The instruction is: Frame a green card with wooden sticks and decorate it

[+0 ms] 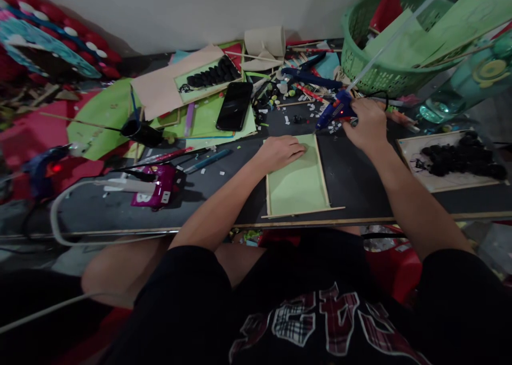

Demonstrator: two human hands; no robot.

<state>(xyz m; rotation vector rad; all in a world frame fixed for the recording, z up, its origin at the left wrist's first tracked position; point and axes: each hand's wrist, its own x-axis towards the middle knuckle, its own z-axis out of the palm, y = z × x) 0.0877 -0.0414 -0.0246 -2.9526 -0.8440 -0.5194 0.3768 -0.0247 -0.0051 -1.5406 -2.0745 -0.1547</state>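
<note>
A sheet of light green paper point(296, 181) lies flat on the dark table, with thin wooden sticks along its edges. The bottom stick point(304, 212) juts out past the right corner. My left hand point(282, 152) rests on the upper part of the sheet, fingers stretched over it, holding nothing. Beyond the sheet's top right corner, my right hand point(367, 120) is closed around a blue hot glue gun point(338, 109) with a small red light. Its nozzle points down toward that corner, and a long clear glue stick point(394, 39) rises from its back.
A black phone point(234, 106) lies on papers beyond my left hand. To the left are a purple power strip point(154, 186), a black cup point(141, 133) and another glue gun point(44, 167). A green basket point(350, 50), a bottle point(452, 93) and a framed black piece point(452, 159) stand right.
</note>
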